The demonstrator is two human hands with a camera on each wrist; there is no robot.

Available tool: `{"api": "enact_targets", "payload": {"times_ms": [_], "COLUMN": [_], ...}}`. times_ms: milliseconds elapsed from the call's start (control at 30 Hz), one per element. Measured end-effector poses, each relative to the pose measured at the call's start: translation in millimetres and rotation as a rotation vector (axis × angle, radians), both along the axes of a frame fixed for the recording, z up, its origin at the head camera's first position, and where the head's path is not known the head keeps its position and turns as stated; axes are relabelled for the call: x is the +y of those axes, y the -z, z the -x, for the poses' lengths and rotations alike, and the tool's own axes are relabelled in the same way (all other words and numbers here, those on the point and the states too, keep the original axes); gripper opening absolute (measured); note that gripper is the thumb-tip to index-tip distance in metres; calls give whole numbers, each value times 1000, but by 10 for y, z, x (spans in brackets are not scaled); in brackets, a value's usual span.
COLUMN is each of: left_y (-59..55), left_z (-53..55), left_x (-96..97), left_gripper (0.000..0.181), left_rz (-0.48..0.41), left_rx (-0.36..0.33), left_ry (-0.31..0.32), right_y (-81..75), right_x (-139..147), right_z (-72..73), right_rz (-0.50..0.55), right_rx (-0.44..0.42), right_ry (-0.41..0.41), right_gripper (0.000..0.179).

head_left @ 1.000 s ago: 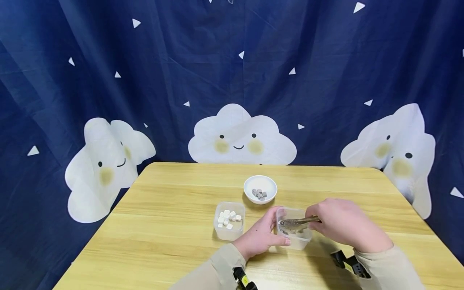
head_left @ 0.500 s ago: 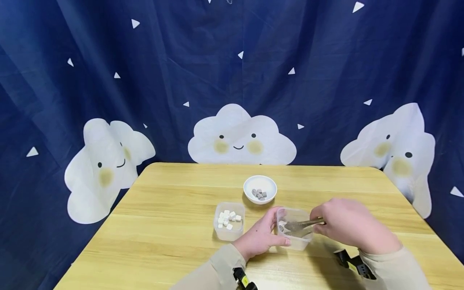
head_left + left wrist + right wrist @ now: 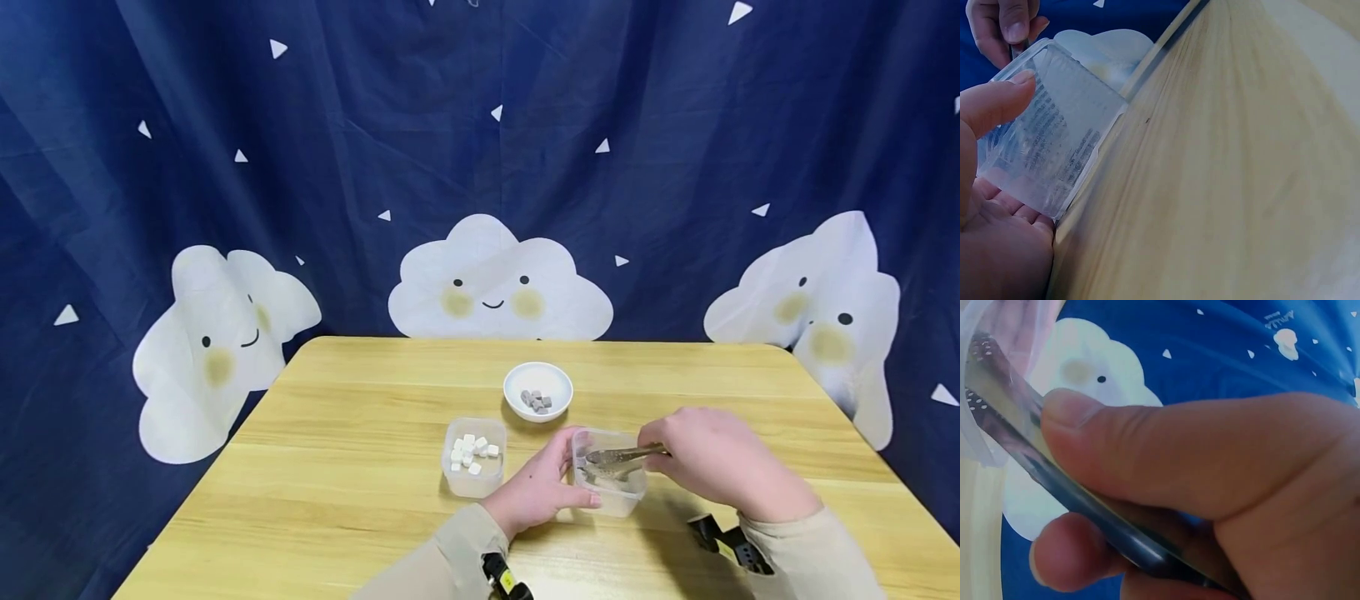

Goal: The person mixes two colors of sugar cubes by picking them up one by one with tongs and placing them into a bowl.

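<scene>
My left hand (image 3: 536,493) grips a clear plastic box (image 3: 617,505) from its left side, thumb on the near wall and fingers round the far side. In the left wrist view the thumb (image 3: 1007,100) lies over the box's rim. Over the box's right edge, my right hand (image 3: 716,458) holds metal tongs (image 3: 626,455) between thumb and fingers. Their perforated ends (image 3: 979,403) reach down inside the box, apart from each other in the right wrist view. What lies at the bottom of the box is mostly hidden by the tongs.
Left of the left hand stands a second clear box (image 3: 475,486) with several white cubes (image 3: 468,447). Behind both boxes, a white bowl (image 3: 551,379) holds several grey cubes (image 3: 536,402). All stand on a wooden table (image 3: 360,417) before a blue curtain (image 3: 480,150).
My right hand shifted slightly right, then a little back left, and the tongs moved about inside the box. The left hand and its box stayed in place.
</scene>
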State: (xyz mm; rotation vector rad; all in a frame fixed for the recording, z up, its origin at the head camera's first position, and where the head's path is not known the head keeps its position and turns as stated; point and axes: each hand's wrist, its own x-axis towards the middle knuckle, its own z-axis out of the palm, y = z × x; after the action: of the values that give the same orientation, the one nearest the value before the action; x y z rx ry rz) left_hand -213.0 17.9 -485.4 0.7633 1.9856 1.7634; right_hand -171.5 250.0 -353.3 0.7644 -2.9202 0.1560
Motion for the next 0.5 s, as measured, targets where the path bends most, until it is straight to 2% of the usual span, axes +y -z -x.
{"api": "enact_targets", "payload": {"times_ms": [267,500], "left_y": [-25,-5], "left_z": [-9,3], "left_x": [-5,0], "left_gripper": [85,91], "left_rz": [-10,-9], "left_rx": [-8,11], "left_ry": [8,2], "right_y": [-122,-219], "right_x": [112,213], "right_z": [-27,-35], "right_rz": [32,81], "right_rx": [45,113], "right_ry": [-48,-99], "right_gripper": [17,12]}}
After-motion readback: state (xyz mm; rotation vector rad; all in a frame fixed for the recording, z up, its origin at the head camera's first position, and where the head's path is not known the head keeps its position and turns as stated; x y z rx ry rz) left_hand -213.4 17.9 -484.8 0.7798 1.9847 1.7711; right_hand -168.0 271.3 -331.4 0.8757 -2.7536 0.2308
